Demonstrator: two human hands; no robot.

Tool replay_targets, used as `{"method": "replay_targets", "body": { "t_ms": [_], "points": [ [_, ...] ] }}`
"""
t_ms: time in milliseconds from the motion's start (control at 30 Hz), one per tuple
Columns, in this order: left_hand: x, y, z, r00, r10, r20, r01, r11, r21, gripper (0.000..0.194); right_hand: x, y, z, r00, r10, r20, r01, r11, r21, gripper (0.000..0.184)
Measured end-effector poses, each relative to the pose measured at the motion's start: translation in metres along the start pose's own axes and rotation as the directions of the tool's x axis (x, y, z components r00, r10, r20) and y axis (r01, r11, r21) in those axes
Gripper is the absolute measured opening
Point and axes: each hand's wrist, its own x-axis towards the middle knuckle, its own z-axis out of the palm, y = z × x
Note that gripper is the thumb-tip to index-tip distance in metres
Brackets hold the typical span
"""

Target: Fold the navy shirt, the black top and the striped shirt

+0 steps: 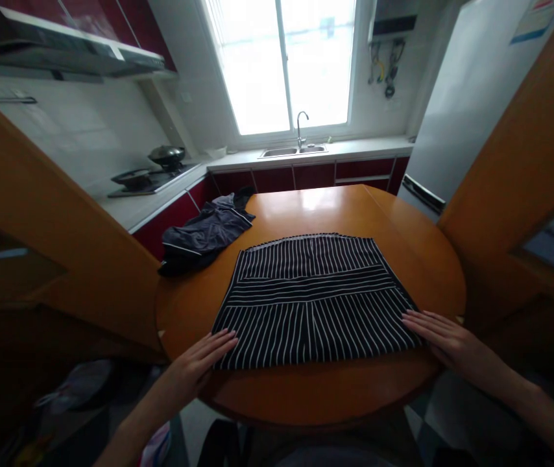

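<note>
A black garment with white stripes (306,324) lies flat on the wooden table (316,395). A band of crosswise stripes runs over its middle; its exact kind I cannot make out. My left hand (199,363) rests with fingers stretched out on the garment's near left corner. At the near right edge, the extended fingers of my right hand (445,334) lie on the cloth. Neither hand grips it. The palms are over the table's rim.
A crumpled dark grey and black garment (209,230) lies at the table's left edge. Beyond are a counter with a sink (281,152), a stove (155,181) with pans, and a fridge (457,110) at right. Wooden frames (87,259) flank the table.
</note>
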Motion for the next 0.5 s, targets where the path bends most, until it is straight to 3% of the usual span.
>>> {"method": "replay_targets", "body": {
  "t_ms": [133, 267, 367, 500],
  "points": [
    [-0.009, -0.012, 0.012, 0.994, 0.013, -0.108, -0.018, 0.999, -0.044, 0.059, -0.004, 0.007, 0.007, 0.996, -0.023, -0.084, 0.024, 1.000, 0.008, 0.058],
    [-0.013, -0.019, 0.013, 0.993, -0.020, -0.116, 0.003, 0.990, -0.144, 0.048, -0.007, 0.013, 0.009, 0.993, 0.031, -0.114, -0.020, 0.995, 0.096, 0.045],
    [-0.010, -0.016, -0.001, 0.995, -0.072, -0.067, 0.049, 0.956, -0.290, 0.042, -0.007, 0.012, -0.003, 0.990, 0.128, -0.063, -0.111, 0.968, 0.225, 0.039],
    [0.004, -0.006, -0.037, 0.990, -0.139, 0.024, 0.135, 0.875, -0.465, 0.034, 0.001, 0.013, -0.029, 0.965, 0.261, -0.011, -0.234, 0.880, 0.413, 0.034]
  ]
}}
